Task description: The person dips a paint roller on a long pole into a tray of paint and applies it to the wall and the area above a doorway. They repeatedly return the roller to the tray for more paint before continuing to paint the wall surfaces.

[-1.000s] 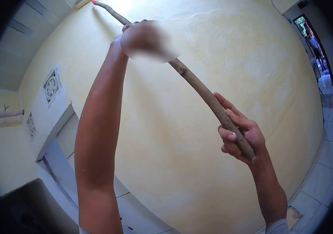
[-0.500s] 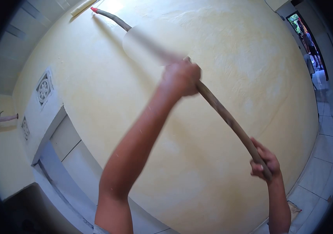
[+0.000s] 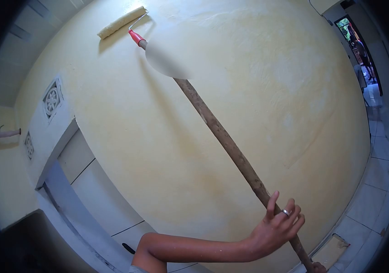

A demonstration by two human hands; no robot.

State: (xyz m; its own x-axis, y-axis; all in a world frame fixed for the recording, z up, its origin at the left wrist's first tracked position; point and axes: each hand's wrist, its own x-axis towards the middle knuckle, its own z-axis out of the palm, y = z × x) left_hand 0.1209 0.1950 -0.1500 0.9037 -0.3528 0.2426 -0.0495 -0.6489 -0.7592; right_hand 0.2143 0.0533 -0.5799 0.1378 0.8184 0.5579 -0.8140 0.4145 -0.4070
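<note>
A paint roller with a cream-coloured sleeve (image 3: 121, 22) is against the yellow wall (image 3: 231, 118), high at the left. Its red handle (image 3: 135, 37) joins a long wooden pole (image 3: 224, 136) that slants down to the right. A blurred patch hides part of the pole near the top. My left hand (image 3: 276, 225), wearing a ring, is loosely around the lower pole with its fingers bent and somewhat apart; its thumb is hidden. At the bottom edge, my right hand (image 3: 318, 267) is closed round the pole's lower end, mostly cut off by the frame.
A pale door (image 3: 99, 191) and a patterned vent (image 3: 52, 101) are at the left. On the tiled floor (image 3: 367, 204) at lower right lies a cream-smeared tray (image 3: 331, 251). A person (image 3: 363, 54) stands beyond the far right doorway.
The roller has moved right and lower on the wall, now fully in view. My left hand has moved down the pole, and my right hand has dropped to the bottom edge.
</note>
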